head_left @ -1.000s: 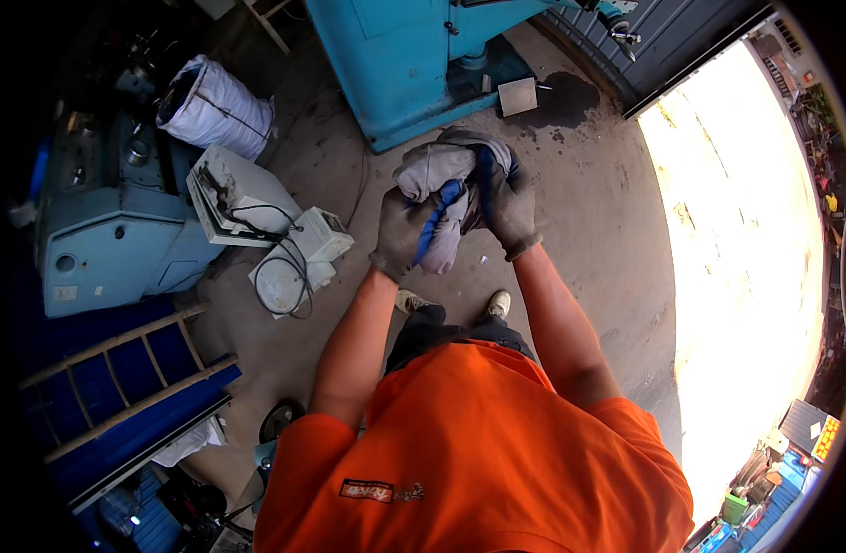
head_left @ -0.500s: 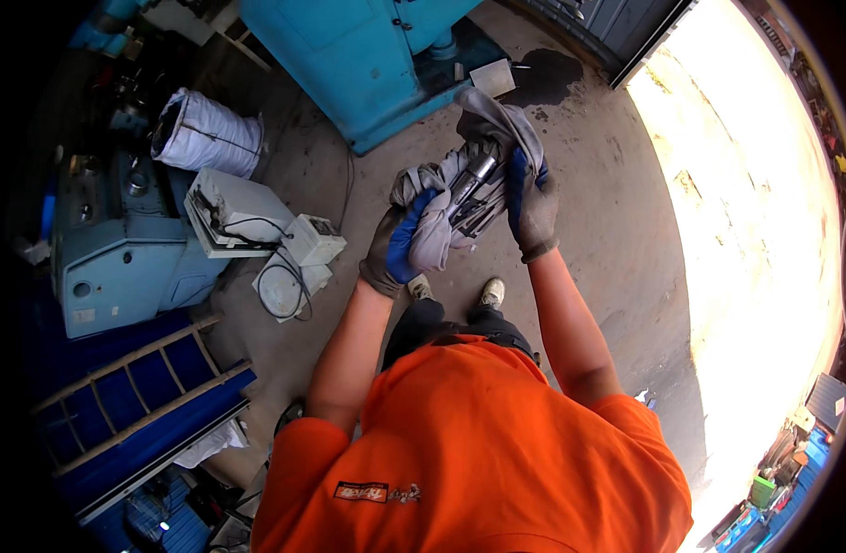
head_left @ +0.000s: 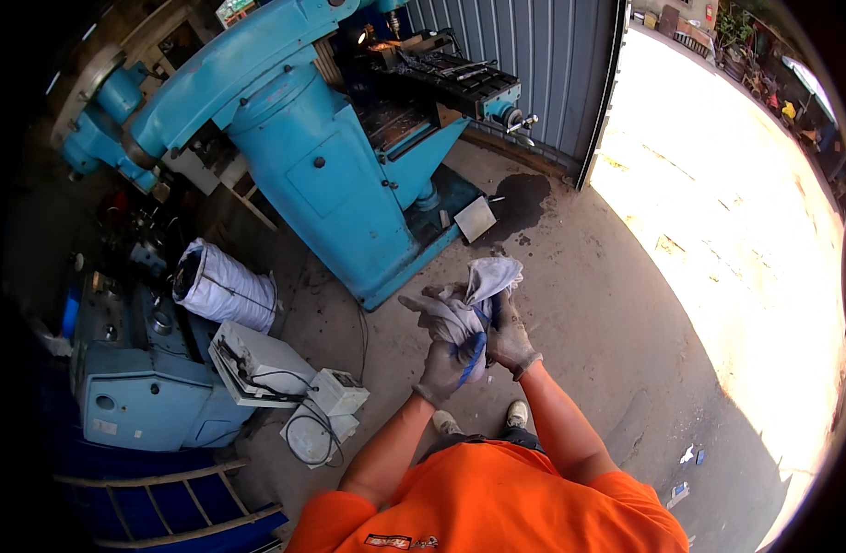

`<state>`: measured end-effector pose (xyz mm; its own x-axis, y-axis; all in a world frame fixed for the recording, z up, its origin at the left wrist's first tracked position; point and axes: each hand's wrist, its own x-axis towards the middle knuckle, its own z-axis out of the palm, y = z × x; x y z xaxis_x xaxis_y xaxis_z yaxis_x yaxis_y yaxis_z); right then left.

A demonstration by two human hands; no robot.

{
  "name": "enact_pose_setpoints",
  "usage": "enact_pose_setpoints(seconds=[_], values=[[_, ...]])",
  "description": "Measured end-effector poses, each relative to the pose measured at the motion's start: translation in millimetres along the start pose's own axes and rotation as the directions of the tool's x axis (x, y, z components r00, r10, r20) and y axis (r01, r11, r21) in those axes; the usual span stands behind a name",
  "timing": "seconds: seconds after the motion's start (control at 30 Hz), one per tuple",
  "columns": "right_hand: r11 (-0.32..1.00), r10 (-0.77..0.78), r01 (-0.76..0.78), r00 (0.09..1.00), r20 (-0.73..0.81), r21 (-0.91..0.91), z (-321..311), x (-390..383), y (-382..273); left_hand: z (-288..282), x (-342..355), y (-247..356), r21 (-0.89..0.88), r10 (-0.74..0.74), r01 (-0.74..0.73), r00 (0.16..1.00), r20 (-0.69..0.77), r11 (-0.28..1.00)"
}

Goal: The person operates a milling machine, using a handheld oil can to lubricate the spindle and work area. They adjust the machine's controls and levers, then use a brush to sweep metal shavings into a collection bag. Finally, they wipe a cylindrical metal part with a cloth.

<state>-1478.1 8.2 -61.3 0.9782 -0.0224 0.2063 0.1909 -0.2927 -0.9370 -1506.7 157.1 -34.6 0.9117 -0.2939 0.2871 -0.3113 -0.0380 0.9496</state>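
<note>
A crumpled grey rag [head_left: 493, 276] is bunched up between my two hands, out in front of my body. My left hand [head_left: 444, 370], in a grey glove with a blue palm, is closed round the near left side of the rag. On the other side my right hand [head_left: 511, 343], gloved alike, grips it from the right. Both hands sit close together, and the cloth's far end sticks up above the fingers. Whatever is wrapped inside the folds is hidden; no metal shows now.
Ahead stands a large blue milling machine [head_left: 303, 175], with a pale flat piece [head_left: 475, 219] by its base and a dark stain [head_left: 526, 207]. To the left are a white woven sack [head_left: 225, 288], white boxes with cables [head_left: 266, 361], a blue-grey machine [head_left: 156, 405] and a ladder [head_left: 188, 533].
The rag lay opened round silvery metal tool-like pieces; now it is folded over and they are out of sight. My hands have come closer together. The view has tilted up toward the machine.
</note>
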Motion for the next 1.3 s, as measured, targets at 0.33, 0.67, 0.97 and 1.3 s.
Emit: enact_pose_setpoints(seconds=[0.33,0.67,0.97,1.3], values=[[0.927,0.327,-0.301,0.941,-0.088,0.223,16,45,7,-39,-3,-29,-0.012,-0.141,0.146,0.975,0.174,0.989],[0.960,0.263,-0.271,0.960,0.101,0.076,-1,44,-40,-74,43,-53,-0.088,0.020,-0.011,0.994,0.103,0.996],[0.806,0.379,-0.238,0.911,-0.163,0.543,24,27,-63,-146,47,-139,-0.783,-0.088,0.204,0.978,0.189,0.588],[0.767,0.253,-0.167,0.966,-0.052,0.620,-5,17,2,-99,38,-23,-0.742,-0.278,0.514,0.858,0.433,0.431]])
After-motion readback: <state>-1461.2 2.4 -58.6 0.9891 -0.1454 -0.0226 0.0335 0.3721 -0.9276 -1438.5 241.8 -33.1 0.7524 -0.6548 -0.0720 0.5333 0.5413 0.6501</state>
